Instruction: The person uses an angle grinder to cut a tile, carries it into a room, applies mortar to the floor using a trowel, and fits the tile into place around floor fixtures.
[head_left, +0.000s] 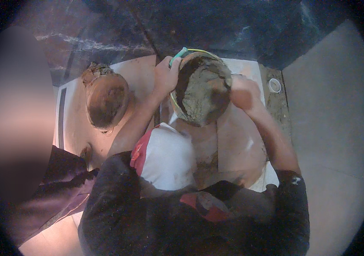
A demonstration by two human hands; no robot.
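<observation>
Ahead of me is a round bucket-like container [204, 90] with grey-brown wet clay or mud in it, spread thickly over its inside. A thin yellow-green band curves along its left side, with a green grip [179, 56] at the upper left. My left hand [167, 76] is closed at that grip, its thumb side against the container's rim. On the opposite side my right hand [245, 91] is curled like a fist beside the right rim. It is slightly blurred, and its fingertips are hidden.
To the left lies another rounded clay-smeared vessel [107, 100], a clay lump [97, 71] at its top. A small white cup [274, 85] stands far right. White and red cloth [165, 158] is below the container. A person in dark clothing [58, 187] is close on my left.
</observation>
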